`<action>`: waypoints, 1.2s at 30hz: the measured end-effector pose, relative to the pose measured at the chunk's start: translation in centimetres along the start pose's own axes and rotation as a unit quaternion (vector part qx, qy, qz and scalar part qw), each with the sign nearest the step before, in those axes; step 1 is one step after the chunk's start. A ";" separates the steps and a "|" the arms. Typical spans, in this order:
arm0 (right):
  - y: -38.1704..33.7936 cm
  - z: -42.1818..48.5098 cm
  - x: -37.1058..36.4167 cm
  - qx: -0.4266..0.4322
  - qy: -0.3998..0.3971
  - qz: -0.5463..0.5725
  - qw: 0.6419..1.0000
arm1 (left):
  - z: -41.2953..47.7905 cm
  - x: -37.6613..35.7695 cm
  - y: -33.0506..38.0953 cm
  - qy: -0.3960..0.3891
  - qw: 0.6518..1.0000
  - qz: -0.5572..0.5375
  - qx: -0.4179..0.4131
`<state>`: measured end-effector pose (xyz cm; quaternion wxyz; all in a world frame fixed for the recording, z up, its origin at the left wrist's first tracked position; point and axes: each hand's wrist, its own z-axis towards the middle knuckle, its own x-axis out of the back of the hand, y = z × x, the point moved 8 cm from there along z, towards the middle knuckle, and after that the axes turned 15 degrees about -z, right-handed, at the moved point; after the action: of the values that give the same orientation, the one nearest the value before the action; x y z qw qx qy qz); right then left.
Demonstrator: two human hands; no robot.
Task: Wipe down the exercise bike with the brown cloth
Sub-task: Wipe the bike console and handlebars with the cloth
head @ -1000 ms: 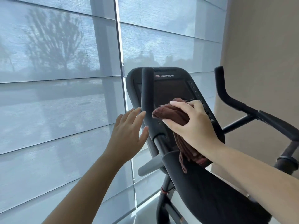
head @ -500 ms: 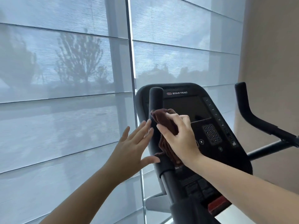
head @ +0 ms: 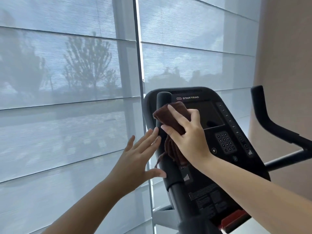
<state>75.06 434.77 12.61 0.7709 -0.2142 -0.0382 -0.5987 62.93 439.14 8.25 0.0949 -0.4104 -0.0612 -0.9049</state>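
The black exercise bike console (head: 224, 132) with a dark screen and keypad fills the centre right. Its upright left handlebar grip (head: 163, 102) rises in front of the console. My right hand (head: 187, 135) presses the bunched brown cloth (head: 170, 115) against the upper part of that grip, with part of the cloth hanging down below my palm. My left hand (head: 140, 159) is spread, fingers apart, fingertips and thumb touching the left side of the grip lower down. It holds nothing.
The right handlebar (head: 266, 122) curves up at the far right. A window covered with translucent blinds (head: 67, 81) stands close behind the bike, split by a vertical frame (head: 140, 48). A beige wall (head: 287, 56) is on the right.
My right hand has slid the cloth from the console edge over to the left grip and up it. My left hand has come in against the grip. The view has tilted upward.
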 end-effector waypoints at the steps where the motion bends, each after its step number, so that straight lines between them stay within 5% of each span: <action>1: 0.0 -1.3 -0.3 0.004 -0.024 0.007 1.000 | 0.0 0.0 0.1 0.003 1.000 -0.004 -0.001; 4: 0.3 -2.8 -0.4 0.000 -0.072 0.007 0.997 | -0.1 0.0 0.3 0.009 1.000 -0.002 -0.003; 10: 1.2 3.2 1.3 -0.082 0.047 0.021 0.995 | -0.3 -0.2 0.2 -0.002 1.000 0.016 0.008; 20: 1.7 -6.1 -0.3 -0.022 -0.211 0.028 0.977 | -0.6 -0.3 0.0 0.023 0.999 -0.027 -0.001; 26: 1.2 -0.3 0.4 -0.098 -0.073 0.006 0.993 | -0.8 -0.6 -0.7 0.040 0.997 -0.063 -0.025; 33: -0.4 -5.1 -0.1 -0.059 -0.236 -0.099 0.965 | -0.5 -0.9 -2.3 0.089 0.983 -0.120 -0.104; 36: -1.0 -5.1 0.9 -0.110 -0.263 -0.133 0.949 | -0.2 -1.2 -3.2 0.078 0.975 -0.155 -0.137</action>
<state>73.34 431.82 8.59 0.6187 -0.4408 -0.2018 -0.6182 62.82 442.38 7.08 -0.0990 -0.3335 0.0082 -0.9375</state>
